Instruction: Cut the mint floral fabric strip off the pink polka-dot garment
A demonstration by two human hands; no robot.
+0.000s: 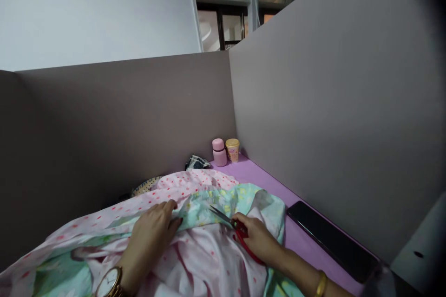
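Pink-and-white dotted fabric point(205, 250) with a mint green floral band point(205, 204) lies bunched across the purple surface. My left hand point(155, 222), with a gold watch on its wrist, rests on the fabric at the band's left part; its thumb and index finger are apart, and nothing shows between them. My right hand point(254, 236) is closed round the red handles of a pair of scissors point(240, 234). The scissor blades are slightly parted, pointing up and left over the green band. A gold bangle sits on the right wrist.
A pink bottle point(219, 153) and a yellow-lidded cup point(232, 151) stand in the far corner. Beside them lie a checked cloth point(197, 163) and a partly hidden woven item point(146, 186). A black phone point(331, 239) lies at right. Grey partitions point(139, 116) enclose the purple surface point(258, 174).
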